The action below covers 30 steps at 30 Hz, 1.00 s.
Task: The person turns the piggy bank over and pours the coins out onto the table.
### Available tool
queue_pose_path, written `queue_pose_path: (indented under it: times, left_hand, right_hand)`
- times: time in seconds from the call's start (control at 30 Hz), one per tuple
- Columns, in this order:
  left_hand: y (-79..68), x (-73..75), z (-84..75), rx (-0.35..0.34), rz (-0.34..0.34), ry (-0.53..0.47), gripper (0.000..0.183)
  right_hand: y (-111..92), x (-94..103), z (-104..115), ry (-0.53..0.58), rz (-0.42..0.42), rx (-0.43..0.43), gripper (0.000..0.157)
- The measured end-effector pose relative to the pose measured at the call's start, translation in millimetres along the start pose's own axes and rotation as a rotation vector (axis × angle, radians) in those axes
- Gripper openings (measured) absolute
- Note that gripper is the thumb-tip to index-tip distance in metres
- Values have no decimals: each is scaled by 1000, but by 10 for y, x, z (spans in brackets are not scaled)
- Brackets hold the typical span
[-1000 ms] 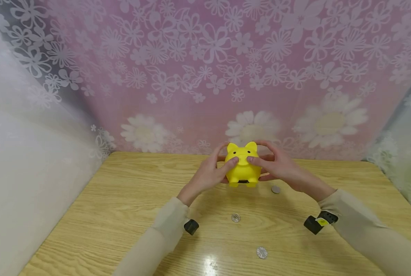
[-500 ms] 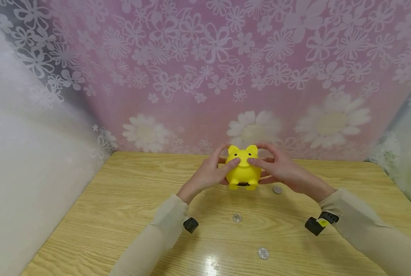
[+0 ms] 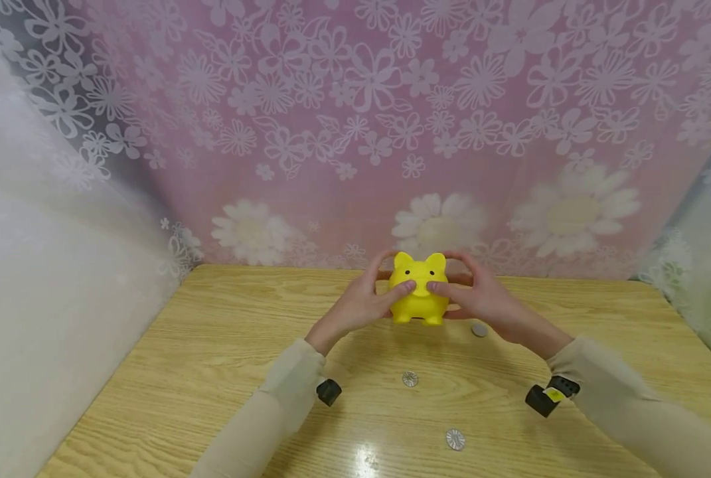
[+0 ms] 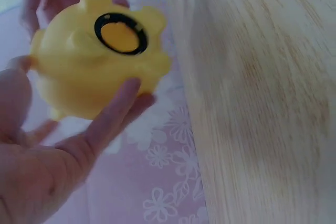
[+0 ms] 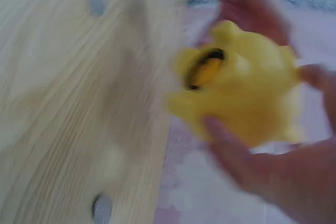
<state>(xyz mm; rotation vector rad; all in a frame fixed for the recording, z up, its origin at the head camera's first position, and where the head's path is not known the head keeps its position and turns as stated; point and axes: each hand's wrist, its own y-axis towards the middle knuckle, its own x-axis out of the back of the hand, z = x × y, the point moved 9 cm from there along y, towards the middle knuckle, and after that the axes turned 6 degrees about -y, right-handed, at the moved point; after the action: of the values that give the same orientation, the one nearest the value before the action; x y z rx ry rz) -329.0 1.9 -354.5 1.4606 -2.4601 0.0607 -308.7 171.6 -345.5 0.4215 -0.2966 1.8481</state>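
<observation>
A yellow piggy bank (image 3: pixel 419 309) is held up over the far part of the table, its snout facing the head camera. My left hand (image 3: pixel 364 299) grips it from the left and my right hand (image 3: pixel 480 295) from the right. Both thumbs press beside the snout, while the other fingers curl round the sides and behind. On the underside, the left wrist view shows a black ring (image 4: pixel 122 34) round an orange-yellow hole or plug. The right wrist view is blurred but shows the same piggy bank (image 5: pixel 257 87) between the two hands.
Three silver coins lie on the wooden table (image 3: pixel 212 372): a far coin (image 3: pixel 478 330) below my right hand, a middle coin (image 3: pixel 410 379) and a near coin (image 3: pixel 455 439). A pink flowered curtain (image 3: pixel 343 133) hangs behind the table's far edge.
Both hands keep their grip on the piggy bank. It has tipped slightly, so its dark underside ring no longer shows in the head view. The coins have stayed put.
</observation>
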Motion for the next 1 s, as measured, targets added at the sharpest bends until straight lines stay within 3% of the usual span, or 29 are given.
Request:
queue_pose_path:
  times: [0.07,0.2,0.27,0.33,0.47,1.0]
  left_hand:
    - [-17,15,-142,-182,-23,34,72]
    - [-179,-8,-516,-664,-78,256,78]
    - [-281,-36,-633,-844,-117,377,78]
    - [-342,-56,-683,-937,-142,452,80]
    - [-382,-80,-687,-979,-143,494,81]
    - [-384,-78,-651,-959,-145,523,80]
  right_hand:
    - [-38,41,152,-78,-105,241,76]
    - [-293,54,500,-275,-332,823,66]
    - [-406,27,579,-326,-400,1018,62]
    - [-462,6,604,-339,-433,1114,60]
    - [-495,-12,585,-343,-457,1162,58]
    - [-490,-13,566,-422,-468,1120,61]
